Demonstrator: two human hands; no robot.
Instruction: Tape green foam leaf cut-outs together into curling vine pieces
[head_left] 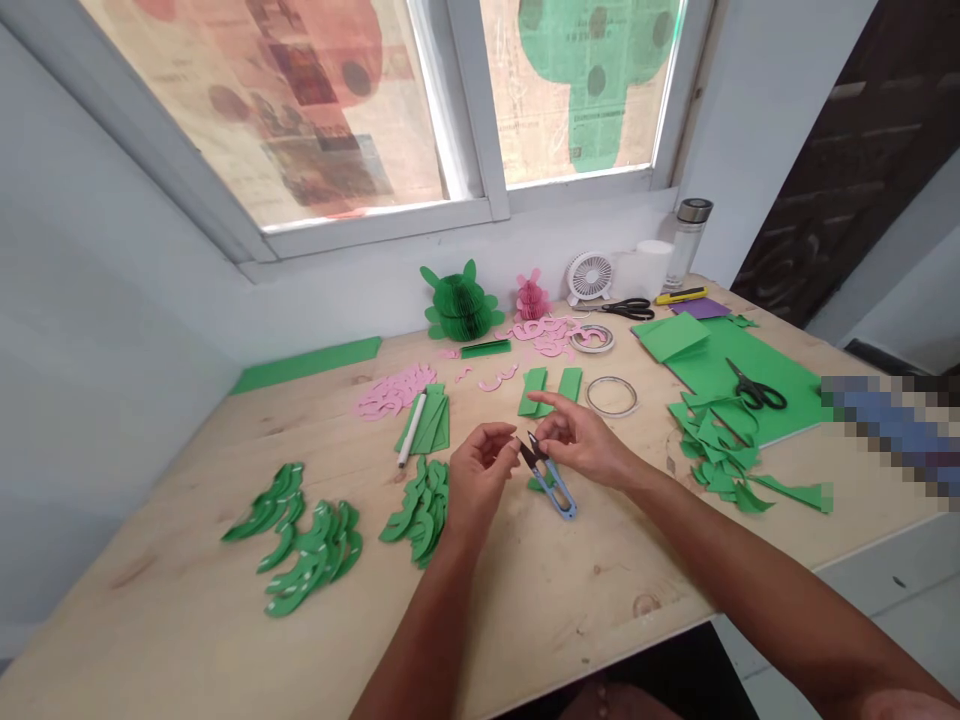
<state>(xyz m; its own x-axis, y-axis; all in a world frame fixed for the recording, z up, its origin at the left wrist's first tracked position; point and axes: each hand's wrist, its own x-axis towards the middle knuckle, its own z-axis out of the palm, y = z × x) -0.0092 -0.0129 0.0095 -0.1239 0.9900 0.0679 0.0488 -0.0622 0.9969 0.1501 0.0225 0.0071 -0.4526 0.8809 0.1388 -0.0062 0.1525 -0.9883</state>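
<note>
My left hand is closed in a pinch, thumb against fingertips, above the middle of the table. Whatever it pinches is too small to make out. Facing it, my right hand has its index finger stretched out while thumb and another finger come together; anything between them cannot be made out. Blue-handled thread snips lie between the hands, blades pointing away from me, close to the fingertips. A small green paper scrap lies beside the snips. Behind the right hand are folded green paper strips.
Green curved paper pieces and another green pile lie left. A white marker rests on green cards. Tape rolls, pink cutouts, black scissors, green scraps and a honeycomb paper figure surround the hands.
</note>
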